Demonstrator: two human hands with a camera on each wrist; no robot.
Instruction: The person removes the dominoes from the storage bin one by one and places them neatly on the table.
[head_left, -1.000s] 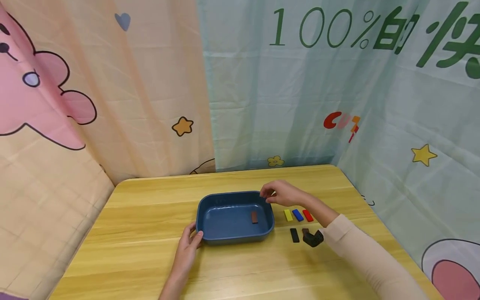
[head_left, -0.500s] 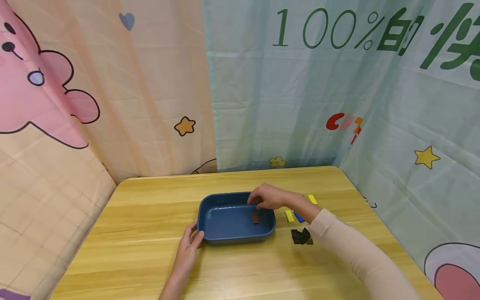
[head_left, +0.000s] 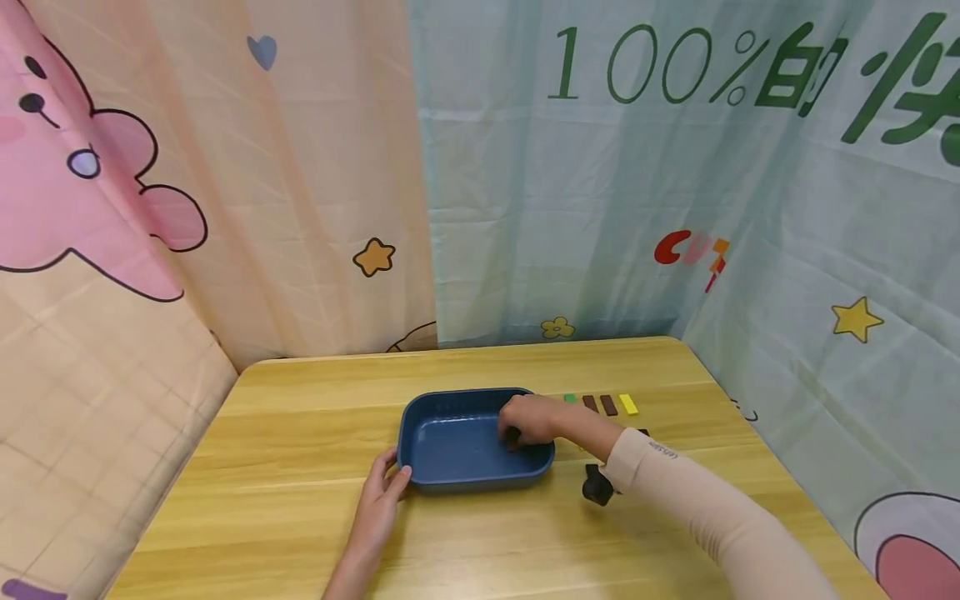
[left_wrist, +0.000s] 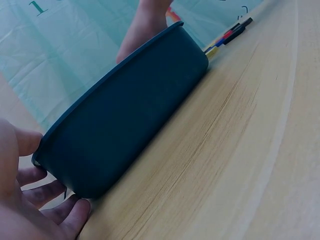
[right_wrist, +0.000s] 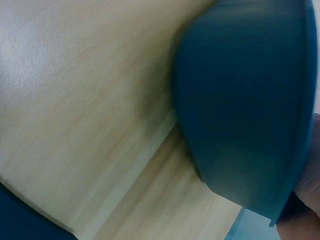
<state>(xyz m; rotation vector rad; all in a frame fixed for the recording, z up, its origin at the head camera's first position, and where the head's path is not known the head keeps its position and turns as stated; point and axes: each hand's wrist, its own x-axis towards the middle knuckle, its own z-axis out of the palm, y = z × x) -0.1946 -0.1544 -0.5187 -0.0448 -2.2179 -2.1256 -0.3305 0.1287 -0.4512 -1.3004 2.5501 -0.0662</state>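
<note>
A dark blue rectangular tray (head_left: 450,450) stands on the wooden table. My left hand (head_left: 378,492) grips its left end; in the left wrist view the thumb is at the rim and the fingers (left_wrist: 45,192) are against the end wall. Inside the tray's right end, my right hand (head_left: 531,418) has curled fingers pinching a small brown block (head_left: 512,436), mostly covered by the hand. The right wrist view shows the tray's outer wall (right_wrist: 245,100) and only part of that hand (right_wrist: 307,185).
Right of the tray, small blocks lie in rows: a green block (head_left: 570,398), two brown blocks (head_left: 599,404) and a yellow block (head_left: 628,405). The right forearm (head_left: 592,429) hides most others. A black wrist device (head_left: 597,485) hangs over the table. Printed curtains (head_left: 495,208) stand behind.
My right hand has moved left and down from above the tray's right rim to the brown block inside, closing its fingers. The left hand keeps its grip on the tray.
</note>
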